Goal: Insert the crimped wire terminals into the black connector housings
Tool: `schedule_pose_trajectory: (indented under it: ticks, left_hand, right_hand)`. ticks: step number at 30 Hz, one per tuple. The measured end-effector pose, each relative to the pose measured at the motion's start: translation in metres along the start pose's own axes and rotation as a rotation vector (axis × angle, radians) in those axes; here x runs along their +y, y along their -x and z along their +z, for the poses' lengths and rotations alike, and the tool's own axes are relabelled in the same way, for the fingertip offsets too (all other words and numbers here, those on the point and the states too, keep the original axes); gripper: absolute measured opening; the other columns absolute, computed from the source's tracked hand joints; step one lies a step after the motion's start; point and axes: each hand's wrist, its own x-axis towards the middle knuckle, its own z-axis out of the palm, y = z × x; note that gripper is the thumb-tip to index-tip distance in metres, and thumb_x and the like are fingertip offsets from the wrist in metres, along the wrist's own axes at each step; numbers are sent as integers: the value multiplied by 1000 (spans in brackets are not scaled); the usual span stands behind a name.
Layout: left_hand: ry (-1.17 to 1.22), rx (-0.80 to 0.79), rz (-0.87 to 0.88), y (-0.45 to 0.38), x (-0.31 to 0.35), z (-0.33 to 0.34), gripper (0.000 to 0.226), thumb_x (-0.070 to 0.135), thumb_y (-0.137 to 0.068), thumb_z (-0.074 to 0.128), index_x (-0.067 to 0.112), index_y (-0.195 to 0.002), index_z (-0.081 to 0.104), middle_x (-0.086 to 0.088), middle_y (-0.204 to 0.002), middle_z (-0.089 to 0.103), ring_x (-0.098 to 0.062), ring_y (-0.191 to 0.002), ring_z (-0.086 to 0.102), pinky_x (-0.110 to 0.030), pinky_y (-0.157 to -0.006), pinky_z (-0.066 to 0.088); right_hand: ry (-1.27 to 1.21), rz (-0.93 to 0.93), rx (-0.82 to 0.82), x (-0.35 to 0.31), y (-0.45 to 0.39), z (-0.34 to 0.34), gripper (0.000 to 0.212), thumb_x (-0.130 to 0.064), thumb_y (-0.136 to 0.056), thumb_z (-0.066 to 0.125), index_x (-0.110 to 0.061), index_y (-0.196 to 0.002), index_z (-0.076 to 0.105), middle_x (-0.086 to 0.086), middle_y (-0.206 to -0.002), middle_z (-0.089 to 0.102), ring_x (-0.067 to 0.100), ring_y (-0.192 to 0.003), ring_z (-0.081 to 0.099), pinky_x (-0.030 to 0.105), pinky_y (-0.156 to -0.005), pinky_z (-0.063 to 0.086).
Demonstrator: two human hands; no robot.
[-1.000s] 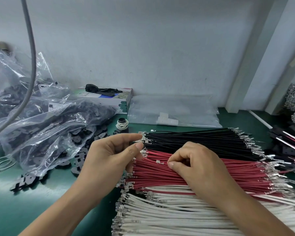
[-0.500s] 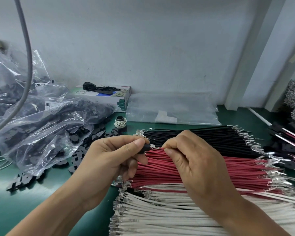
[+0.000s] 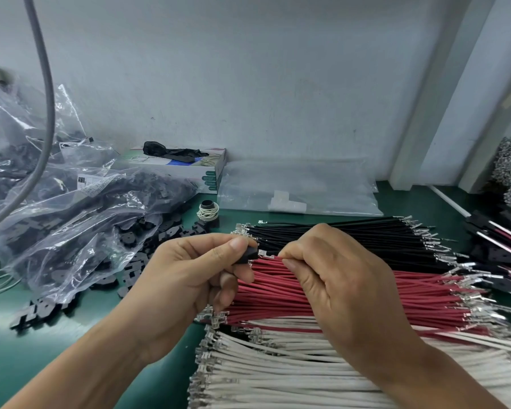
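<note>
While laid across the green bench top (image 3: 18, 361), three wire bundles fill the 4 o'clock area: white wires (image 3: 278, 376) nearest, red wires (image 3: 425, 293) in the middle, black wires (image 3: 366, 231) farthest, all with metal crimped terminals at both ends. At 9 o'clock: clear plastic bags (image 3: 80, 214) of black connector housings, with loose housings (image 3: 42, 312) spilled beside them. At 12 o'clock: flat clear bag (image 3: 307, 187), glove box (image 3: 189, 163) against the wall. At 3 o'clock: finished assemblies (image 3: 502, 240). Centre, above the red bundle: left hand (image 3: 189, 278), thumb and forefinger pinched on one black connector housing (image 3: 247, 254); remaining fingers curled beneath. Right hand (image 3: 337, 278), thumb and forefinger pinched on a wire just beside the housing; wire colour hidden by the fingers. Crimped terminal (image 3: 266, 254) at the housing's opening, touching it.
</note>
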Motion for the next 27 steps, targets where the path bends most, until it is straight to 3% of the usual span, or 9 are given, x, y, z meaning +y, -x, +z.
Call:
schedule_pose_trajectory:
  ticks: [9,14,17,20,27]
  left_hand:
    - [-39,-16,-9,1,4,-2,35,29,-78,77,3,-102,79,-17,-72,69,-16,-46,51,-21,-42,41]
    - [-28,-35,-51,2,4,-1,34,28,-79,76,4,-103,79,-14,-71,69,-15,-46,52,-20,-42,41]
    - [-8,-30,-53,2,5,-1,35,28,-79,76,2,-103,78,-14,-71,68,-15,-47,52,-20,-43,42]
    - [-34,-23,-45,3,7,-2,35,28,-78,77,2,-102,79,-15,-70,69,-16,-47,52,-20,-42,41]
    - [-71,-29,-97,4,12,-4,33,28,-76,78,3,-98,80,-15,-68,69,-14,-45,52,-20,-42,38]
  right_hand:
    - [156,-123,-6,1,-1,-4,12,-15,-100,62,-13,-92,71,-3,-84,60,19,-72,57,35,-55,51]
    - [50,-15,-30,-4,-1,-6,14,-23,-98,59,-19,-90,70,-9,-85,60,11,-75,57,29,-59,50]
    - [124,-108,-75,-3,0,-6,7,-12,-95,67,-16,-91,70,-5,-84,60,16,-72,56,33,-54,50]
    - [226,-178,-86,-1,-2,-7,13,-1,-87,74,-13,-89,69,-2,-83,60,18,-71,54,33,-50,48]
    - [226,-276,-36,0,-3,-6,11,1,-91,69,-10,-89,71,2,-83,61,21,-70,53,35,-52,46]
